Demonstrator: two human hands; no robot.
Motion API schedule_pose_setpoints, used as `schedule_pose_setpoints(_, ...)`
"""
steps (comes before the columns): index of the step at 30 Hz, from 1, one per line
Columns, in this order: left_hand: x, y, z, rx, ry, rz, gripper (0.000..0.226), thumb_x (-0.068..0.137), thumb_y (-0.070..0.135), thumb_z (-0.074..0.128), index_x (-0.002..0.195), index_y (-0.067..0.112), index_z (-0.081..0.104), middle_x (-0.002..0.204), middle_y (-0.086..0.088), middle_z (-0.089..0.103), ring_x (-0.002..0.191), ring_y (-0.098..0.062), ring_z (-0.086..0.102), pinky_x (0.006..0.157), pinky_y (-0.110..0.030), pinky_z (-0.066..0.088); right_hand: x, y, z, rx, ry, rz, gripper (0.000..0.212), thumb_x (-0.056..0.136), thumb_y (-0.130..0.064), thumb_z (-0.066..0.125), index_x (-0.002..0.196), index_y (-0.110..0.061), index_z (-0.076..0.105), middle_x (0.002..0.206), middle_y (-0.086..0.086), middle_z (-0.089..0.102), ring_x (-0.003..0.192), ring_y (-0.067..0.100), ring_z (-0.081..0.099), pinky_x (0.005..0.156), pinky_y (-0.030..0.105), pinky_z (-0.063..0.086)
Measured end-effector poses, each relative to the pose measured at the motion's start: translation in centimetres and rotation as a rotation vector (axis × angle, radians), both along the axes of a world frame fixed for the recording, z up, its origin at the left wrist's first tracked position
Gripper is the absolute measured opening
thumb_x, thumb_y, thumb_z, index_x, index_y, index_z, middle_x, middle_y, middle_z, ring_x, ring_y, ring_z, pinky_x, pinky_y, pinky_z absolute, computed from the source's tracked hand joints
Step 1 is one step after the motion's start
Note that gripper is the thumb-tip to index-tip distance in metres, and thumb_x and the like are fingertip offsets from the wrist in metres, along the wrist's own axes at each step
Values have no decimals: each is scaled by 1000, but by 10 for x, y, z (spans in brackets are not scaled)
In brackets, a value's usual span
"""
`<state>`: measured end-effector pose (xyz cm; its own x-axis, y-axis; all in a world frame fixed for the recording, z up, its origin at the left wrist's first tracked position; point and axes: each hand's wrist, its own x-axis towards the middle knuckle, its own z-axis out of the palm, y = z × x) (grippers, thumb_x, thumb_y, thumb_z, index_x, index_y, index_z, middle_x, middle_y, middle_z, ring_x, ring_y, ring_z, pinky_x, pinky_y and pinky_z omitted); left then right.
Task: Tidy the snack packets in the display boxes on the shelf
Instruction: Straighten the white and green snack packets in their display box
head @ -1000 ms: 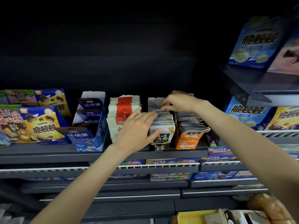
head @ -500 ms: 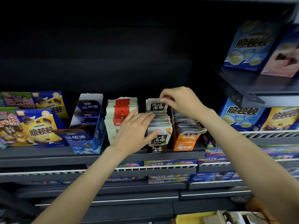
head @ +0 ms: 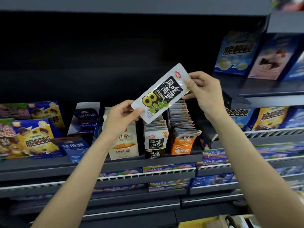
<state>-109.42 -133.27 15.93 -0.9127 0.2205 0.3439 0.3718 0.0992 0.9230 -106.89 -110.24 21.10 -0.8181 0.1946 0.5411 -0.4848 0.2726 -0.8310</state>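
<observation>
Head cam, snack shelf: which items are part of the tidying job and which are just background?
In the job:
- seaweed packet, held by left hand and right hand
- black display box
- beige display box
- orange display box

Background:
- blue wafer cartons
- yellow carton
- biscuit packs below

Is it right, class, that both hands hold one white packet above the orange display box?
Not quite. The head view shows the left hand and right hand holding the white packet above the black box, not the orange box beside it.

Blue biscuit cartons (head: pixel 233 53) stand on the upper right shelf; yellow-blue cartons (head: pixel 35 139) sit lower left.
</observation>
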Motion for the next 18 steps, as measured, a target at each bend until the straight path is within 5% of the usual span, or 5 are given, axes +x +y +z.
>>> schedule_pose_setpoints(11,9,-20,-5,-17,54,129,15,86,13,68,91,26,65,84,13,71,76,-3,67,58,-17,53,-6,1,-10,166,-62,-85,13,88,-23,68,83,-34,69,62,-4,58,61,6,49,66,24,43)
schedule_pose_setpoints(13,13,-24,-11,-75,229,185,15,85,11,70,90,25,66,88,16,70,81,-3,66,65,-15,52,-3,-7,-2,173,-64,-19,12,93,-19,62,87,-27,69,65,-7,64,57,3,54,60,16,42)
schedule_pose_setpoints(18,8,-46,-30,-457,1051,351,8,83,7,68,86,9,76,88,-4,71,85,-16,61,74,-21,49,1,-19,11,112,-136,150,32,101,-15,39,96,-15,70,94,-4,72,81,7,67,65,17,51)
